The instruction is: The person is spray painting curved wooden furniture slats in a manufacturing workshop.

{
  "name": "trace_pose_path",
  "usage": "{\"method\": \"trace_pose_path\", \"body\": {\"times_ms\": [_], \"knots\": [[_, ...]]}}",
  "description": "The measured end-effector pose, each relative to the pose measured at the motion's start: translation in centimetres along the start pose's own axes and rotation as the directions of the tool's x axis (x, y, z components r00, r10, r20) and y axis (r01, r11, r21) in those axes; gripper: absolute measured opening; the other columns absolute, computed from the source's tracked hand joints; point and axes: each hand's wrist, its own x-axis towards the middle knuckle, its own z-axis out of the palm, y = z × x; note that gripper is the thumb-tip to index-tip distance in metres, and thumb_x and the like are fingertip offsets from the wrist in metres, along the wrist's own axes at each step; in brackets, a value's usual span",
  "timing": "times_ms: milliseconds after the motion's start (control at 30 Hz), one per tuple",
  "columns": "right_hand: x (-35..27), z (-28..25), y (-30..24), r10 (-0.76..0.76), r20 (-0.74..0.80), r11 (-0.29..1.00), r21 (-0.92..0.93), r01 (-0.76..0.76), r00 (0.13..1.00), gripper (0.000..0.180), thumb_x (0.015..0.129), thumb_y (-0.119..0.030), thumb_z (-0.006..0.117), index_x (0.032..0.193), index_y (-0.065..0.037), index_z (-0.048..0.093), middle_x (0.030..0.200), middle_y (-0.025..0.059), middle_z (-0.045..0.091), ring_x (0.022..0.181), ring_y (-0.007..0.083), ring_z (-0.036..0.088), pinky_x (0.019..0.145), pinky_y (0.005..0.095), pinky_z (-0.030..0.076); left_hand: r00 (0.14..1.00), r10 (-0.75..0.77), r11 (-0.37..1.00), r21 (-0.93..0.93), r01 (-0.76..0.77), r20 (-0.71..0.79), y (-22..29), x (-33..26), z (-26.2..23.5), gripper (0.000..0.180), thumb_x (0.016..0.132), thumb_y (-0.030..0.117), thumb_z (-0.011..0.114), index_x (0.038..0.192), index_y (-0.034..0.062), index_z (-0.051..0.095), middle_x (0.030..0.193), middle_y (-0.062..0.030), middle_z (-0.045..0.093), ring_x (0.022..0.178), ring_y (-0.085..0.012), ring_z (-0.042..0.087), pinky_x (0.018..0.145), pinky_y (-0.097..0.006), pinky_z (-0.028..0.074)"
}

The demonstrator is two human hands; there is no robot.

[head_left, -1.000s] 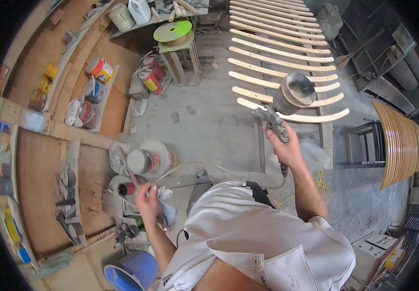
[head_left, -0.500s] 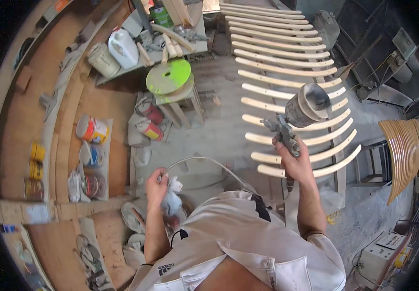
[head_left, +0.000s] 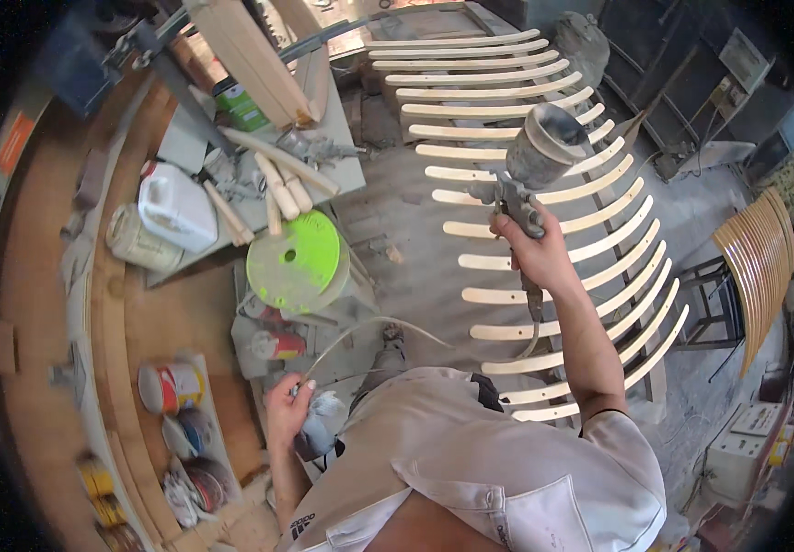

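Note:
My right hand (head_left: 544,256) is wrapped round the handle of a spray gun (head_left: 518,207) with a dirty grey paint cup (head_left: 546,145) on top. The gun is held over a long row of pale curved wooden slats (head_left: 498,296), lying side by side with small gaps. Its nozzle points left. Down at my left side, my left hand (head_left: 287,409) is closed round a thin air hose (head_left: 360,331), which loops across in front of my body. A whitish-blue cloth (head_left: 325,412) hangs beside that hand; whether my fingers hold it too, I cannot tell.
At left, a bench holds a white jug (head_left: 176,207), a tin (head_left: 142,237) and wood pieces (head_left: 279,189). Before it stands a round lime-green-topped stool (head_left: 296,262). Shelves carry paint pots (head_left: 169,388). Glossy brown slats (head_left: 754,258) rest on a stand at right.
I have stepped forward along the row, and the spray gun now hangs over slats farther along. More slats show beside my body. The left hand still grips the hose.

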Motion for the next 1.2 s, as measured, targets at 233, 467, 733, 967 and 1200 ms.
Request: {"method": "trace_pose_path", "body": {"times_ms": [233, 467, 733, 967, 1200], "knots": [[11.5, 2.3, -1.9, -0.015, -0.077, 0.999, 0.031, 0.017, 0.997, 0.020, 0.094, -0.020, 0.062, 0.103, -0.002, 0.062, 0.082, 0.0028, 0.066, 0.052, 0.0049, 0.051, 0.043, 0.0213, 0.042, 0.962, 0.130, 0.990, 0.021, -0.139, 0.239, 3.8, 15.0, -0.8, 0.025, 0.085, 0.010, 0.068, 0.107, -0.0004, 0.064, 0.098, -0.0127, 0.068, 0.089, -0.0179, 0.063, 0.081, -0.031, 0.049], [21.7, 1.8, -2.7, -0.060, -0.122, 0.996, -0.067, 0.052, 0.991, 0.017, 0.092, -0.017, 0.064, 0.099, -0.003, 0.058, 0.068, -0.0031, 0.054, 0.054, 0.0055, 0.046, 0.044, 0.0247, 0.038, 0.884, 0.077, 0.992, 0.053, -0.115, 0.461, 7.7, 25.4, -0.8, 0.012, 0.090, 0.007, 0.063, 0.099, -0.0001, 0.064, 0.083, -0.0003, 0.060, 0.080, -0.0093, 0.053, 0.073, -0.027, 0.047], [31.6, 0.9, -2.6, -0.031, -0.130, 0.996, 0.078, 0.042, 0.991, 0.018, 0.092, -0.019, 0.064, 0.100, -0.004, 0.057, 0.070, -0.0020, 0.055, 0.053, 0.0060, 0.047, 0.044, 0.0224, 0.039, 0.844, -0.019, 1.000, 0.026, 0.005, 0.535, 13.1, 32.6, -1.4, 0.011, 0.088, 0.007, 0.066, 0.096, -0.0003, 0.064, 0.088, -0.0032, 0.064, 0.080, -0.0087, 0.057, 0.073, -0.026, 0.049], [41.4, 1.5, -1.0, 0.006, -0.116, 1.000, 0.017, -0.005, 0.993, 0.024, 0.093, -0.023, 0.063, 0.104, -0.002, 0.060, 0.083, 0.0052, 0.063, 0.053, 0.0077, 0.053, 0.042, 0.0228, 0.043, 0.665, -0.107, 0.986, -0.010, 0.169, 0.739, 18.1, 42.3, 0.7, 0.011, 0.089, 0.011, 0.067, 0.096, 0.0020, 0.066, 0.090, -0.0009, 0.064, 0.086, -0.0078, 0.057, 0.077, -0.024, 0.048], [54.1, 7.7, -0.5, 0.021, -0.117, 0.996, 0.094, -0.010, 0.993, 0.021, 0.092, -0.019, 0.063, 0.104, -0.002, 0.058, 0.062, -0.0013, 0.054, 0.049, 0.0067, 0.049, 0.042, 0.0264, 0.040, 0.522, -0.027, 0.913, -0.192, 0.361, 0.853, 19.0, 51.6, 4.5, 0.011, 0.092, 0.010, 0.063, 0.100, 0.0028, 0.066, 0.093, -0.0011, 0.066, 0.088, -0.0100, 0.059, 0.080, -0.026, 0.048]]}}
